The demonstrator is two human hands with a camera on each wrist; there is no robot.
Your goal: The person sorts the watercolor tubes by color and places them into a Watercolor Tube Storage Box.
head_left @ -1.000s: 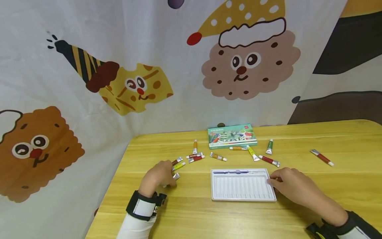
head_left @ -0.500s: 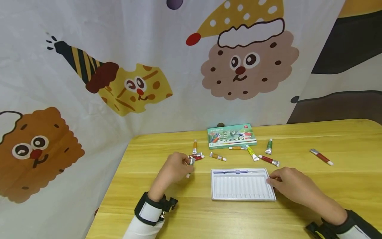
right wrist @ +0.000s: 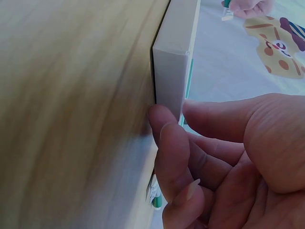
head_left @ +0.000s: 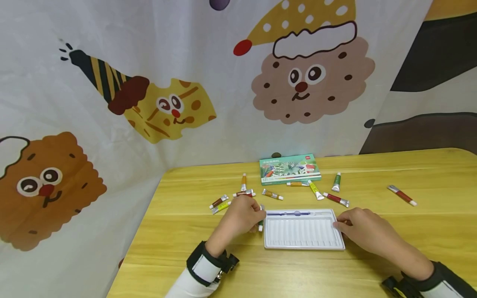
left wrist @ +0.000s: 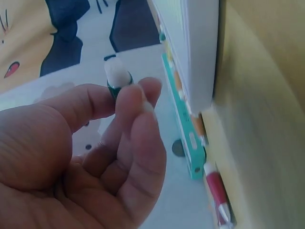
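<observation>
Right hand [head_left: 367, 229]: pinched the right rim of the white tray [head_left: 303, 248], its thumb on the upper side and its fingers bent in at the wall.
White tray: lay flat on the wooden desk [head_left: 298, 275], well in from the desk's left edge.
Left hand [head_left: 240, 215]: gripped a dark green tube [left wrist: 117, 74] between thumb and fingertips, by the tray's far left corner.
Dark green tube: had its white cap toward the desk's near edge, just beside the tray's left rim; whether it touched the tray could not be told.
Blue brush [head_left: 288, 214]: lay along the far side of the tray.
Slanted pair: a lime tube [head_left: 221, 207] and a brown tube [head_left: 218, 201] lay near the desk's left edge, caps at opposite ends.
Loose tubes past the tray: a crimson tube [head_left: 336, 200] and a yellow tube [head_left: 315, 190] lay near each other; a red tube [left wrist: 218, 191] was mostly hidden behind the left hand in the head view.
Lone tube: a red-brown tube [head_left: 402, 195] lay toward the desk's far right corner.
Paint box [head_left: 290, 169]: lay by the far edge, an amber tube [head_left: 297, 184] along its near side.
Printed cloth [head_left: 231, 140]: hung behind the far edge, bearing cookie and cheese figures.
</observation>
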